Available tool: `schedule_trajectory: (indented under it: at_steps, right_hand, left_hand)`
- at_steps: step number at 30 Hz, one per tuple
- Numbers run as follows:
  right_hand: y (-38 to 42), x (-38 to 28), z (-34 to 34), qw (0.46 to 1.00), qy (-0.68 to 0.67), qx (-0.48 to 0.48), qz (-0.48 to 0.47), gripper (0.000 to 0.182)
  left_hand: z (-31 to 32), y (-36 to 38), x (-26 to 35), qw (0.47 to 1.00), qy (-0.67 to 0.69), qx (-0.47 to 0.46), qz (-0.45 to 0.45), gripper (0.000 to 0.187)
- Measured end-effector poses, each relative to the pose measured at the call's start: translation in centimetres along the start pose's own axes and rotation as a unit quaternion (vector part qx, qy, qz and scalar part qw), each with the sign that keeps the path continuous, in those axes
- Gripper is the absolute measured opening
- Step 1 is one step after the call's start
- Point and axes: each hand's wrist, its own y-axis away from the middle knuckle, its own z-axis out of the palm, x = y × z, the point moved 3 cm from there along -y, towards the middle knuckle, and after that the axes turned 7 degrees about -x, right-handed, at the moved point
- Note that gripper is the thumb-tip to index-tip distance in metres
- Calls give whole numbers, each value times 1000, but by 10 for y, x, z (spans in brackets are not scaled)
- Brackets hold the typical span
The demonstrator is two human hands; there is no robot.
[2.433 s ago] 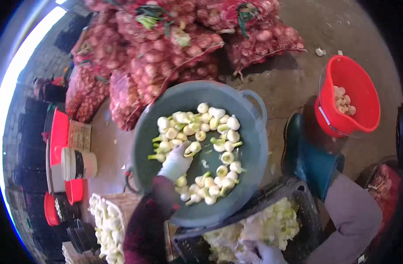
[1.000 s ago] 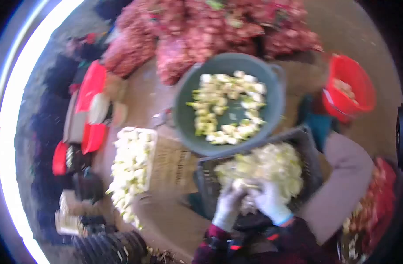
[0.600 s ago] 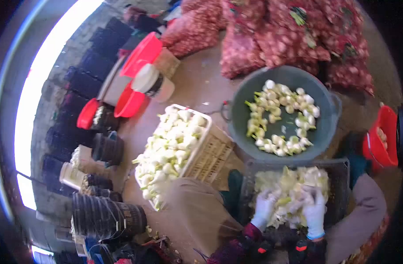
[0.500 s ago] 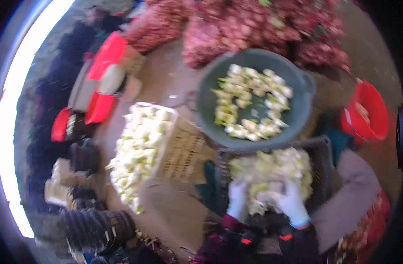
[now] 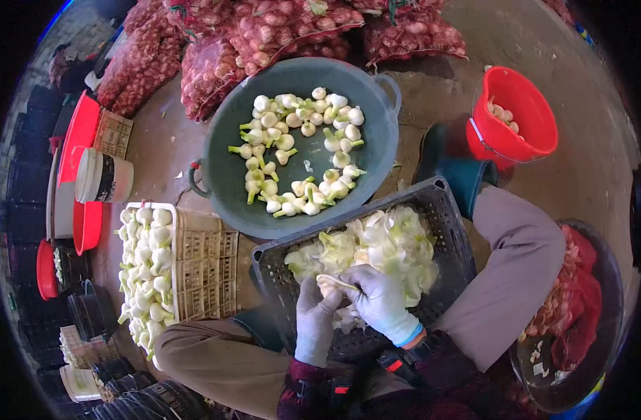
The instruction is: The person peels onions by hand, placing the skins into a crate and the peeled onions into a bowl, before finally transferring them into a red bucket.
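Observation:
Both my hands wear white gloves and meet over a dark plastic crate (image 5: 450,231) that rests on my lap. My left hand (image 5: 313,315) and my right hand (image 5: 378,297) together grip one white onion (image 5: 334,283) at the near edge of a heap of pale peelings (image 5: 383,241) in the crate. Beyond the crate stands a big grey-green tub (image 5: 226,157) holding several peeled white onions with short green stems (image 5: 299,150).
A white crate (image 5: 201,269) full of peeled onions lies at my left knee. A red bucket (image 5: 523,115) with a few onions stands at right, beside my teal boot (image 5: 453,171). Red mesh sacks of onions (image 5: 264,28) lie behind the tub. Red lids and black pots line the left.
My left hand left the grey-green tub and joined my right hand over the dark crate. The view swung left and back; both hands now hold one onion.

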Motion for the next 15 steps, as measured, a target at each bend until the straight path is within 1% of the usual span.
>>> schedule_trajectory:
  at_steps: [1, 2, 3, 4, 5, 6, 7, 9, 10, 11, 12, 13, 14, 15]
  right_hand:
    - [2, 3, 2, 1000, -2, 1, 3, 17]
    - [4, 5, 3, 1000, 25, 11, 2, 18]
    - [4, 5, 4, 998, 52, 21, 0, 18]
    - [3, 6, 3, 999, 50, 21, 3, 18]
    - [3, 2, 0, 997, 66, 39, -20, 19]
    - [1, -1, -3, 994, 84, 58, -46, 19]
    - [2, -1, -3, 994, 85, 58, -46, 19]
    - [2, 3, -2, 998, -25, 39, 38, 19]
    - [3, 2, -3, 998, -26, 35, 40, 19]
    - [5, 4, -5, 982, -164, 5, 97, 19]
    - [7, 3, -9, 942, -298, -22, 152, 19]
    - [8, -4, -24, 942, -298, -22, 152, 19]
    - [11, -13, -39, 914, -343, -133, 173, 22]
    - [15, -16, -50, 872, -381, -241, 190, 24]
  left_hand:
    - [1, -2, -3, 1000, 9, 15, 19, 48]
    - [4, -2, -4, 998, 40, 13, 37, 45]
    - [4, -4, -6, 999, 39, 12, 36, 45]
    - [1, -6, -11, 998, 5, 28, 51, 47]
    - [-5, -8, -17, 997, -27, 43, 65, 49]
    - [-9, -11, -23, 988, -112, 51, 93, 53]
    - [-12, -12, -28, 988, -111, 51, 93, 53]
    - [-11, -14, -28, 998, 22, 57, 33, 54]
    - [-14, -17, -31, 989, 143, 27, 13, 52]
    - [-16, -17, -29, 989, 144, 31, 11, 52]
    - [-14, -18, -24, 978, 206, 19, -9, 49]
    - [-13, -19, -20, 963, 267, 4, -28, 47]
    - [-30, -19, -29, 964, 263, -12, -34, 43]
    - [-27, -23, -19, 952, 299, -58, -2, 44]
